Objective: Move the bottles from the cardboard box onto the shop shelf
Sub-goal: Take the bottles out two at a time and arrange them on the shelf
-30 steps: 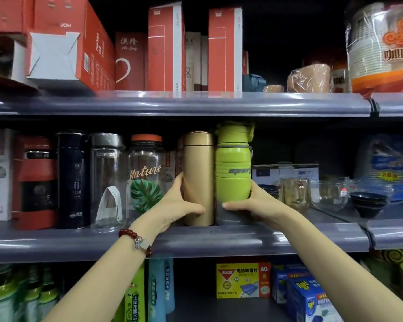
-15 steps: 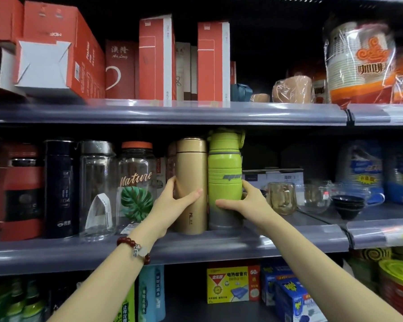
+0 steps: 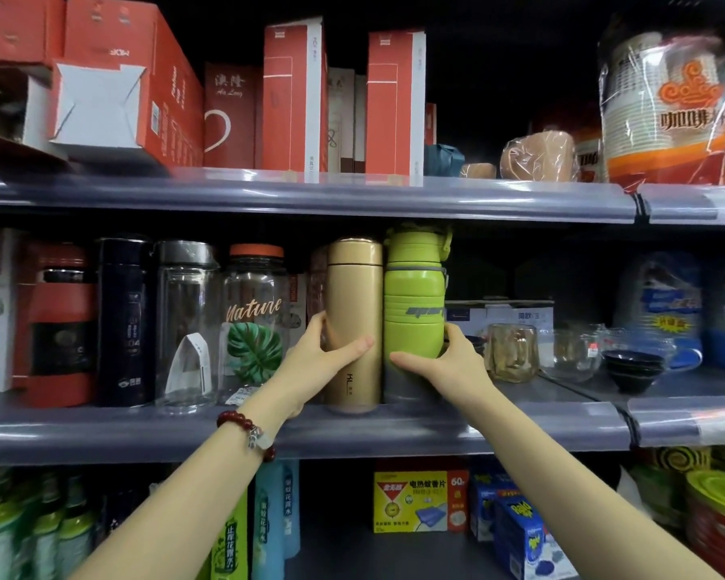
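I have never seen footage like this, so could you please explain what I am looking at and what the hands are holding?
There is no machine here: a person wears a camera on the head, looking forward and down at both bare hands. The left hand, with a bead bracelet on its wrist, grips a gold flask. The right hand grips a green bottle. Both stand upright, side by side, on the middle shelf, beside clear bottles to the left and glass cups to the right.
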A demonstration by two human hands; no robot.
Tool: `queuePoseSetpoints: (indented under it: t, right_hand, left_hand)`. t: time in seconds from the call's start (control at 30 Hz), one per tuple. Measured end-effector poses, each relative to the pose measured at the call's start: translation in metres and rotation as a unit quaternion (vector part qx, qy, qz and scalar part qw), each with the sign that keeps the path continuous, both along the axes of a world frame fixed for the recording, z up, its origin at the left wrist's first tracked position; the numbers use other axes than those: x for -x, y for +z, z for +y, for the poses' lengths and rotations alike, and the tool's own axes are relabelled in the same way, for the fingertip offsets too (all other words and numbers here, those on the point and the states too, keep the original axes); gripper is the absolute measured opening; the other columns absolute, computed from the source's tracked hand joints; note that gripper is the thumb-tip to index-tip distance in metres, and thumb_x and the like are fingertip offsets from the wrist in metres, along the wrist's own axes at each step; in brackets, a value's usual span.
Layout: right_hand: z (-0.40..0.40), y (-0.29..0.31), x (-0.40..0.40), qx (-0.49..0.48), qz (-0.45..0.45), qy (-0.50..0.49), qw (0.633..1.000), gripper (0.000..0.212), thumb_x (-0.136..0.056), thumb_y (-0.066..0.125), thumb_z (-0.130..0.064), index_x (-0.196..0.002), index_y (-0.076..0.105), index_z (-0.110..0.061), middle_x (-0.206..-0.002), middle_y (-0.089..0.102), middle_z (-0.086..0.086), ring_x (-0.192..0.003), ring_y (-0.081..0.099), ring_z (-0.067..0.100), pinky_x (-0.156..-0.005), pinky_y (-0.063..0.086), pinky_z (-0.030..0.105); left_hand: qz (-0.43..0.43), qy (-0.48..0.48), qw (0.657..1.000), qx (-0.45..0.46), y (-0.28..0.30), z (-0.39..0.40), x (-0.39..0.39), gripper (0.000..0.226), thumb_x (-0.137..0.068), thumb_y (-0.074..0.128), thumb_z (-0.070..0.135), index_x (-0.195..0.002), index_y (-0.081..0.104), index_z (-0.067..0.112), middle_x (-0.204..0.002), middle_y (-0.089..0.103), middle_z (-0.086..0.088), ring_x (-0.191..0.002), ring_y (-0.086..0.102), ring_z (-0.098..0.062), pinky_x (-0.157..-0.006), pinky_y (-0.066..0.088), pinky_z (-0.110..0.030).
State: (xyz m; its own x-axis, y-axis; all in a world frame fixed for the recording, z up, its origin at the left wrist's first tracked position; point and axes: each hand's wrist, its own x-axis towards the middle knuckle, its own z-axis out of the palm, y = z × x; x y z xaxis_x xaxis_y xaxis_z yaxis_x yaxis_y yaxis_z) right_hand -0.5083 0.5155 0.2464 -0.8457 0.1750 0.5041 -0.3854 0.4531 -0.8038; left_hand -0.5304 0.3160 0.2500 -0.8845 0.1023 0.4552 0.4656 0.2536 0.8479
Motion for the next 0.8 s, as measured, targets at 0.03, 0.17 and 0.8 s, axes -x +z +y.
queuePoseSetpoints:
  t: [0.03,0.17,0.8]
  right_hand:
    - [-0.003,0.001,-0.002,0.000,0.005,-0.013,1.000,0.084,-0.060,0.085,-0.047,-0.129,0.044,-0.023,-0.113,0.059,-0.005,-0.105,0.056,0.016,-0.092,0.048,0.034]
    - [-0.019,-0.003,-0.009,0.000,0.034,-0.080,0.996,0.086,-0.061,0.083,-0.049,-0.128,0.041,-0.017,-0.112,0.058,0.000,-0.099,0.053,0.019,-0.086,0.045,0.032]
    - [-0.047,0.012,-0.049,-0.152,0.232,-0.171,0.945,0.090,-0.080,0.071,-0.039,-0.150,0.022,-0.009,-0.153,0.027,0.012,-0.141,0.025,0.029,-0.114,0.025,0.041]
  left_hand:
    - [0.003,0.006,1.000,-0.002,-0.001,0.000,-0.001,0.108,-0.045,0.074,0.078,-0.138,0.035,0.039,-0.131,0.057,0.012,-0.120,0.055,-0.011,-0.107,0.043,-0.041]
    - [0.011,0.021,1.000,-0.004,-0.001,0.003,-0.004,0.101,-0.050,0.074,0.074,-0.137,0.036,0.040,-0.129,0.058,0.012,-0.118,0.055,-0.010,-0.106,0.044,-0.040]
    - [0.038,0.164,0.974,0.150,0.029,-0.029,-0.064,0.056,-0.084,0.063,0.047,-0.130,0.054,0.017,-0.119,0.064,-0.004,-0.099,0.063,-0.017,-0.091,0.051,-0.033]
